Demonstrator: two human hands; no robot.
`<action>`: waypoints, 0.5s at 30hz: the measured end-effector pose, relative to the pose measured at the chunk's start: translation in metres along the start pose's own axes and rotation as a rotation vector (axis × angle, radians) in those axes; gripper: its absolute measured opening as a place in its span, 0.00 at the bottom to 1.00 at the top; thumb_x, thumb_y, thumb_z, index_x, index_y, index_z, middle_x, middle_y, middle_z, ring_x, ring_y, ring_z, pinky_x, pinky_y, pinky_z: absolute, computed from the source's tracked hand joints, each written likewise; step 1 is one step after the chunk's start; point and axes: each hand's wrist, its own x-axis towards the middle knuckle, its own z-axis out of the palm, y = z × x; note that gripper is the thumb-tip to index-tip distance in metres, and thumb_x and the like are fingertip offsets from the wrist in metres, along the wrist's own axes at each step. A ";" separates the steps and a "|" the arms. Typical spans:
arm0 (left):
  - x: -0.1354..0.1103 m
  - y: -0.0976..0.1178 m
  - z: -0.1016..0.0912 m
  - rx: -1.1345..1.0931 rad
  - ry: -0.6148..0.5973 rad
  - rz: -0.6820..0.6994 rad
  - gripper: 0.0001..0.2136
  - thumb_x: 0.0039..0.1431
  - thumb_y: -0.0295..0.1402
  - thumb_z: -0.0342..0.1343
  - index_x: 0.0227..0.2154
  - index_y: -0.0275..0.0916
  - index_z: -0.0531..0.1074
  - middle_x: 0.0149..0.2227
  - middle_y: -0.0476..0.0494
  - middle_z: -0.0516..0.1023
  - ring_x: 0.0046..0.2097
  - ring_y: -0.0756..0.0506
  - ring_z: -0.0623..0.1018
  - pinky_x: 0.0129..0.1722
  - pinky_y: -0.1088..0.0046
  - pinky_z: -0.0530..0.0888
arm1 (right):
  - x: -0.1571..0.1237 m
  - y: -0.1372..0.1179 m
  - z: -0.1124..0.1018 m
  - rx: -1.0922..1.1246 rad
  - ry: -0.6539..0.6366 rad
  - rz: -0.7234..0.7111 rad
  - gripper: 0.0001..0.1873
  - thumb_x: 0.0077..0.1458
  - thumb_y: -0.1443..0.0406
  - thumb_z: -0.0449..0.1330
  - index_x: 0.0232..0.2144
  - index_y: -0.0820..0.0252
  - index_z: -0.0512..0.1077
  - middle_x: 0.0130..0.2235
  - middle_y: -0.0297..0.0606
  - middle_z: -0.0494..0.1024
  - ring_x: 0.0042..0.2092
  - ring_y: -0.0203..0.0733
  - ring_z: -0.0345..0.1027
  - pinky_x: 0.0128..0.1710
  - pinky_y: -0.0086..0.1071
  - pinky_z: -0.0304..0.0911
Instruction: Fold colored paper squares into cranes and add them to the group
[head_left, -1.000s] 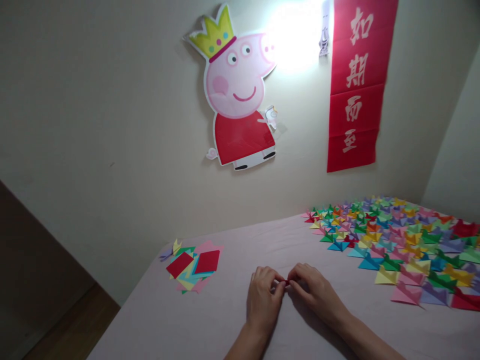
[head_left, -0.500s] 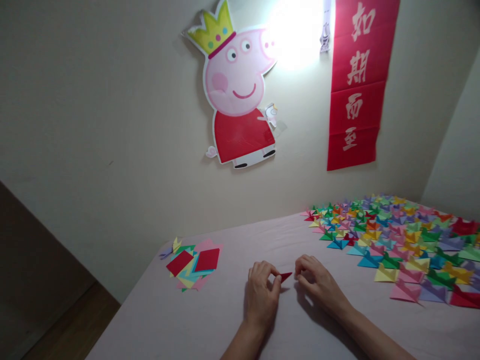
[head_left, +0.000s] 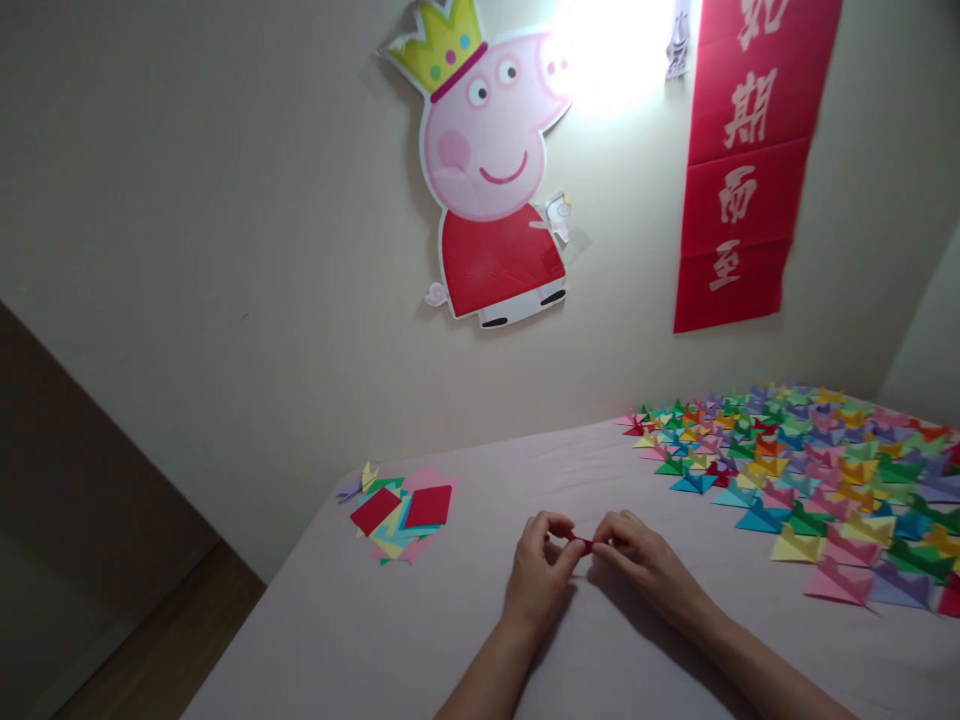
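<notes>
A small piece of folded red paper (head_left: 584, 546) is held just above the pale cloth surface. My left hand (head_left: 546, 565) pinches its left end between thumb and fingers. Thumb and fingertips of my right hand (head_left: 643, 562) close on the other end, so both hands meet at the paper. Most of the paper is covered by the fingers, so its exact fold cannot be made out.
Loose coloured paper sheets (head_left: 427, 508), red ones on top, lie at the left with two folded pieces behind. Rows of folded paper birds (head_left: 795, 545) cover the right side. Behind stands a wall with a cartoon pig cutout (head_left: 502, 260) and a red banner (head_left: 739, 210).
My right hand, earlier apart from the red paper, now grips its right end. My left hand has moved slightly right and up with the paper. The whole view has shifted a little.
</notes>
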 end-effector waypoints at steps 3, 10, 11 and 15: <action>0.002 -0.006 0.002 -0.110 -0.025 -0.042 0.04 0.55 0.33 0.58 0.31 0.39 0.72 0.34 0.48 0.74 0.33 0.48 0.70 0.35 0.73 0.66 | -0.001 0.001 0.002 0.052 0.018 -0.001 0.14 0.58 0.56 0.55 0.24 0.55 0.68 0.28 0.33 0.69 0.33 0.42 0.64 0.35 0.34 0.61; 0.000 -0.008 0.004 -0.161 -0.025 -0.075 0.05 0.55 0.35 0.58 0.29 0.39 0.72 0.28 0.51 0.73 0.29 0.49 0.68 0.32 0.74 0.65 | -0.003 -0.001 0.008 0.029 0.027 -0.020 0.12 0.60 0.56 0.54 0.29 0.54 0.71 0.30 0.34 0.72 0.33 0.42 0.65 0.34 0.34 0.62; 0.000 -0.007 0.003 -0.170 -0.028 -0.074 0.05 0.54 0.35 0.59 0.28 0.39 0.72 0.28 0.51 0.73 0.30 0.49 0.68 0.32 0.74 0.66 | -0.003 -0.001 0.008 0.022 0.029 -0.025 0.12 0.59 0.57 0.54 0.29 0.54 0.71 0.30 0.35 0.72 0.33 0.42 0.65 0.34 0.35 0.62; 0.000 -0.005 0.003 -0.233 -0.015 -0.082 0.07 0.56 0.37 0.57 0.28 0.38 0.72 0.28 0.50 0.74 0.31 0.48 0.70 0.34 0.73 0.67 | -0.004 -0.003 0.007 0.011 0.032 -0.020 0.13 0.58 0.57 0.55 0.25 0.55 0.71 0.28 0.35 0.72 0.34 0.43 0.66 0.36 0.36 0.62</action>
